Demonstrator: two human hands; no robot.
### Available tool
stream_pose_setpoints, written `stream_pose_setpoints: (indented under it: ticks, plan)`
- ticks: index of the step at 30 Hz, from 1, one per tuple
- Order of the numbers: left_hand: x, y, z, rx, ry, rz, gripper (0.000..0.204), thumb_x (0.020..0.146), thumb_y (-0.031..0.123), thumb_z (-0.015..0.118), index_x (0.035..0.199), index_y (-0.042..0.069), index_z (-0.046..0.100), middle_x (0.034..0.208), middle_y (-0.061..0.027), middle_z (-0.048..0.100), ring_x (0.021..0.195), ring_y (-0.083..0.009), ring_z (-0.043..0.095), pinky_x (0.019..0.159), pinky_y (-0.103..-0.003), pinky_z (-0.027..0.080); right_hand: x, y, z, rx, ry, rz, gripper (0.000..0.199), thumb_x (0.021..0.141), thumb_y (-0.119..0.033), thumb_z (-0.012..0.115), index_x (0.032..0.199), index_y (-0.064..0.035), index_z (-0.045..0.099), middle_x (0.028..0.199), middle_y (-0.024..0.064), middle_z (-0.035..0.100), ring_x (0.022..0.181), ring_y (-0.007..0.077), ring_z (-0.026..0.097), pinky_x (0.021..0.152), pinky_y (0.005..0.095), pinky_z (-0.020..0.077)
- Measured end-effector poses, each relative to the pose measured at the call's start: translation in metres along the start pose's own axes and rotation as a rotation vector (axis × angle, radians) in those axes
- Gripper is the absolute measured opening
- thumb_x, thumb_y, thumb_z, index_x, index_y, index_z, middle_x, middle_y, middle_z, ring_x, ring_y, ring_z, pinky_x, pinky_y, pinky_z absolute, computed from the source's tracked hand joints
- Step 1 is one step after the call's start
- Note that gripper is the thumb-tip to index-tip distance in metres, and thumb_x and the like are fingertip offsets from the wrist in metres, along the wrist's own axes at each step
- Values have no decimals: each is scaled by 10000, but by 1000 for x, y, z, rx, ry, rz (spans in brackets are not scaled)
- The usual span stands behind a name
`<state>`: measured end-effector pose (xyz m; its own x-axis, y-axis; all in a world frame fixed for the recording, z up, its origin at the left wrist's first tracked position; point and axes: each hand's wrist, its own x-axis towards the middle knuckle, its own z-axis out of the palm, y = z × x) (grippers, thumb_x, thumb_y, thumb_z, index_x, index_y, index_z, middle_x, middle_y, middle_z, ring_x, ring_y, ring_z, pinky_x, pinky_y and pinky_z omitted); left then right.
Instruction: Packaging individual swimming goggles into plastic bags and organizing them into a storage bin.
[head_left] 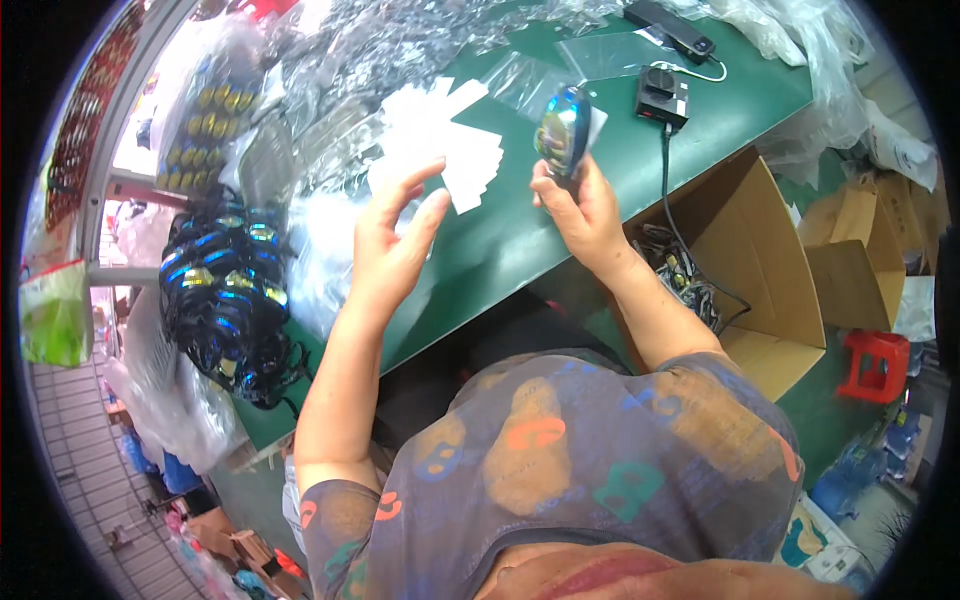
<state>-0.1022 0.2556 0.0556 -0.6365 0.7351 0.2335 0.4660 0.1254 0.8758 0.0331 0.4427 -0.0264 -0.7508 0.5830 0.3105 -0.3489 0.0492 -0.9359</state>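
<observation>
My right hand (585, 212) holds up a pair of swim goggles (563, 128) with shiny blue-green mirrored lenses, slightly blurred. Behind the goggles a pale edge shows, perhaps a card or clear film. My left hand (393, 232) is open, thumb and fingers apart, beside a fanned stack of white paper slips (470, 160) on the green table (500, 262). At the table's left lies a heap of goggles (225, 290) with black straps and blue and gold mirrored lenses. Clear plastic bags (325, 250) lie between that heap and my left forearm.
Loose clear film (400, 40) covers the far table. At the back right are a black device (668, 30) and a small black box (662, 98) with a hanging cable. An open cardboard box (755, 270) stands against the right edge, near a red stool (873, 365).
</observation>
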Motion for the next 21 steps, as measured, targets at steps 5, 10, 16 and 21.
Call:
stream_pose_setpoints:
  ticks: [5,10,16,21]
  plan:
    - [115,-15,48,296,-90,383,218,965,75,616,1163,43,703,1181,-118,710,1125,-216,665,985,-314,488,-6,8,-15,-19,50,-14,265,970,-215,685,1070,-2,562,867,54,632,775,109,583,708,288,497]
    - [217,-47,122,520,-277,565,356,974,217,582,1297,74,625,1348,-165,616,1272,-342,566,1081,-421,441,-1,7,-17,-296,56,-105,365,929,-303,710,1064,-7,544,848,176,612,754,369,609,700,428,497]
    - [217,-70,147,732,-397,675,389,923,309,651,1223,63,644,1199,-179,646,1149,-374,594,987,-444,479,1,0,-22,-313,-23,-54,386,948,-278,689,1170,5,547,896,117,620,787,236,586,742,363,493]
    - [147,-66,95,740,-412,505,171,894,162,623,1053,98,628,980,-134,675,902,-362,667,754,-463,530,3,1,-27,-293,-103,-37,356,942,-255,707,1142,-4,553,870,85,621,757,180,584,712,330,492]
